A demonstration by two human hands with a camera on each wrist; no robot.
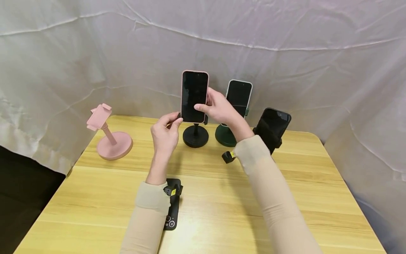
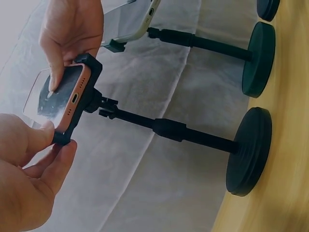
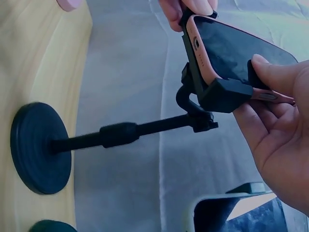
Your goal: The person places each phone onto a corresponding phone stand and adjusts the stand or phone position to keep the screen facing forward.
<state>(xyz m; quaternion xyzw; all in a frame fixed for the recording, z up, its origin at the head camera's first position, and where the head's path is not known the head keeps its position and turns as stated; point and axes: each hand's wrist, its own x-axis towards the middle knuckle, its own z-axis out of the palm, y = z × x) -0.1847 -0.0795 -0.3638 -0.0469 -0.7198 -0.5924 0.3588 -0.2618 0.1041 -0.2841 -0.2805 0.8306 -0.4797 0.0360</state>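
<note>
A phone in a pink case (image 1: 194,92) sits upright in the clamp of a black phone stand (image 1: 196,137). My right hand (image 1: 220,107) grips the phone by its right edge, the thumb lying over the screen and the other fingers behind. At the lower left corner, my left hand (image 1: 165,134) pinches the end of the stand's clamp (image 2: 62,138) between thumb and fingers. The clamp's opposite end (image 3: 226,94) lies against the phone's other side in the right wrist view. The charging port (image 2: 75,98) on the bottom edge faces the left wrist camera.
To the right stand a green phone stand (image 1: 224,135) bearing a white-cased phone (image 1: 238,95), and a black phone (image 1: 273,124) in another holder. An unloaded pink phone stand (image 1: 115,145) is at the left. One black phone (image 1: 172,211) lies face down beneath my left forearm.
</note>
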